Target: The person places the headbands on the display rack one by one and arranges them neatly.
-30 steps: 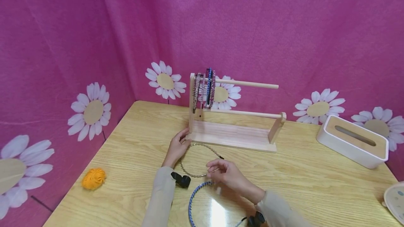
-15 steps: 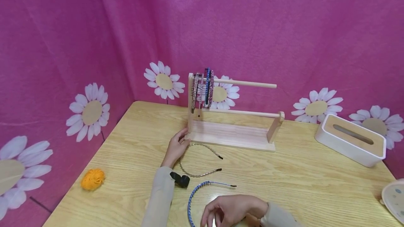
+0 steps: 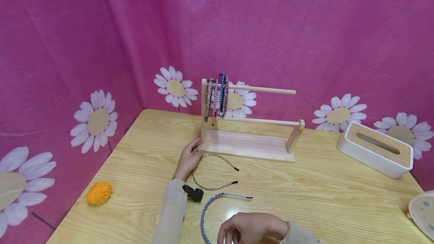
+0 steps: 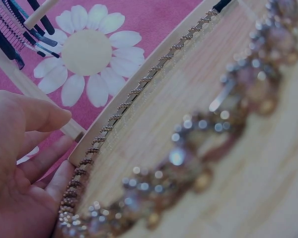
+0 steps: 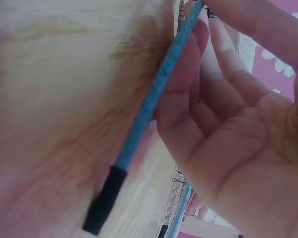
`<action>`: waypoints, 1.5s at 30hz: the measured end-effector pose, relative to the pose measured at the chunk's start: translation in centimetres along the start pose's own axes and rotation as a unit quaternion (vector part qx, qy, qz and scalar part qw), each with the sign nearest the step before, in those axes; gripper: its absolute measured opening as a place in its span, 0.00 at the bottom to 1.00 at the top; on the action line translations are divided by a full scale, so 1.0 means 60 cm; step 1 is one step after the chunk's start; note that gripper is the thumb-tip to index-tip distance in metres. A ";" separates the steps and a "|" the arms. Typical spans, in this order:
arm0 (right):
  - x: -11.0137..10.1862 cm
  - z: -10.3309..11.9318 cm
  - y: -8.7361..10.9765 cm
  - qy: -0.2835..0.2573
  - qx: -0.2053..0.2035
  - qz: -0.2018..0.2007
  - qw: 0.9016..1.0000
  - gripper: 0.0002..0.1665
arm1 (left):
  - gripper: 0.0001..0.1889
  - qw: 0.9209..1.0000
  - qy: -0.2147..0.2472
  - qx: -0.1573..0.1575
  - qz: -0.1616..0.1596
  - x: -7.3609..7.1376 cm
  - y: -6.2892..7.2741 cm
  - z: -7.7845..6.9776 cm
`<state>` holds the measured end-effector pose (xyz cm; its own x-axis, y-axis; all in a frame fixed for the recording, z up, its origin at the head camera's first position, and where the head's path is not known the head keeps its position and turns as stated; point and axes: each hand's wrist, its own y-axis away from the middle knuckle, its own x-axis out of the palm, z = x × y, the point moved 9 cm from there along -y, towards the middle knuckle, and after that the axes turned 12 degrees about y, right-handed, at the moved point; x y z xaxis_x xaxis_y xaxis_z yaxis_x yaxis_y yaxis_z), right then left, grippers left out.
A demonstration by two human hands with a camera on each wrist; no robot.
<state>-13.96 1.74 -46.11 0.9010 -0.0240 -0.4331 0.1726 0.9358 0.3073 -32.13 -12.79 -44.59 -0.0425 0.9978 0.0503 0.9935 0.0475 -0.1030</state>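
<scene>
- The right hand [image 3: 252, 227] has its grip clamped on the blue headband [image 3: 203, 219], at the bench [image 3: 339, 199] front; pinch lightly.
- The left hand [image 3: 188, 161], fingers relaxed, should steady the wooden stand [image 3: 251, 146].

A magenta fabric backdrop [image 3: 264, 29] with white, beige-centred daisies [image 3: 174, 87] borders the rear and left of the yellowish wood-grain table [image 3: 325, 191]. A bright light reflection [image 3: 233, 212] marks its surface.
</scene>
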 end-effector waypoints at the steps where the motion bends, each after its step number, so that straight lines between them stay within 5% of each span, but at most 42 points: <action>1: -0.001 0.001 0.001 0.020 -0.002 -0.004 1.000 0.18 | 0.25 1.000 -0.001 0.001 -0.002 -0.002 -0.004 0.009; 5: -0.004 0.004 0.009 0.013 -0.019 -0.006 1.000 0.16 | 0.26 1.000 -0.002 0.003 -0.007 -0.006 -0.020 0.044; 9: -0.010 0.014 0.026 -0.062 -0.043 0.004 0.997 0.18 | 0.26 1.000 0.005 0.006 -0.006 -0.006 -0.021 0.045; 18: -0.052 0.030 0.074 -0.065 -0.093 -0.027 0.993 0.21 | 0.26 1.000 0.001 -0.002 -0.010 -0.007 -0.020 0.046; 25: -0.098 0.046 0.120 -0.089 -0.162 -0.083 0.979 0.22 | 0.26 1.000 0.003 -0.001 -0.012 -0.008 -0.020 0.045; 33: -0.145 0.036 0.181 -0.112 -0.166 -0.168 0.965 0.27 | 0.26 1.000 -0.006 -0.021 -0.017 -0.010 -0.024 0.056; 40: -0.163 0.012 0.239 -0.132 -0.186 -0.218 0.949 0.32 | 0.26 1.000 -0.001 -0.008 -0.011 -0.007 -0.021 0.048; 45: -0.171 -0.020 0.283 -0.143 -0.145 -0.265 0.943 0.33 | 0.26 1.000 0.005 -0.008 -0.009 -0.007 -0.021 0.048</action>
<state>-20.74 18.27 -37.46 0.7964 -0.5703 -0.2012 0.5504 0.8214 -0.1494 -33.65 -13.12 -47.35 -0.0588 0.9964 0.0610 0.9941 0.0640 -0.0871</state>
